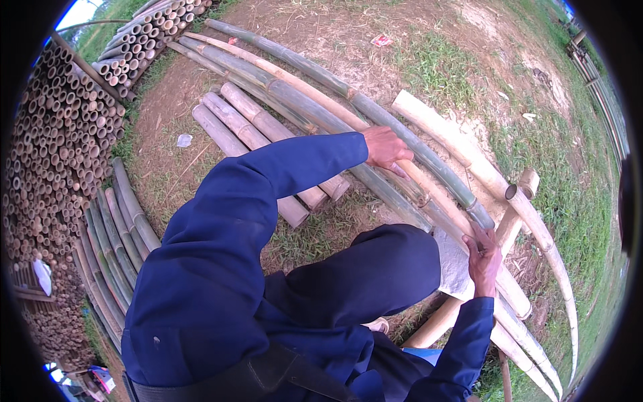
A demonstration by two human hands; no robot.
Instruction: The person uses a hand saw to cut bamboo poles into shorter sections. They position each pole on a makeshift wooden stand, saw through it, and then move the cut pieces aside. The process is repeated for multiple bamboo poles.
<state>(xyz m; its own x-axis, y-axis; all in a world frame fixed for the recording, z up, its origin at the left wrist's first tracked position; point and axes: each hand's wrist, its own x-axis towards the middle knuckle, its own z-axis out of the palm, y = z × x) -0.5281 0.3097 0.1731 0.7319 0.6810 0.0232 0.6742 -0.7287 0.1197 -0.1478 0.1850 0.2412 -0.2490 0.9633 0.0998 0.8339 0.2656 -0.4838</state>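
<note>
Several long bamboo poles run side by side from the upper left to the lower right, in front of my bent knee. My left hand (386,149) is closed over a tan bamboo pole (432,191) near the middle of the bundle. Farther down the same pole, my right hand (483,260) grips it, thumb toward me; its fingertips are partly hidden. Just beyond lies a green bamboo pole (422,149), its near end close to my right fingers. On my side of the tan pole is another greenish pole (321,119).
Short thick bamboo pieces (234,120) lie on the ground at left. A pale pole (449,137) rests past the bundle, by a bamboo support post (512,224). Large stacks of cut bamboo (63,134) stand at far left. Grey cloth (452,258) lies by my knee.
</note>
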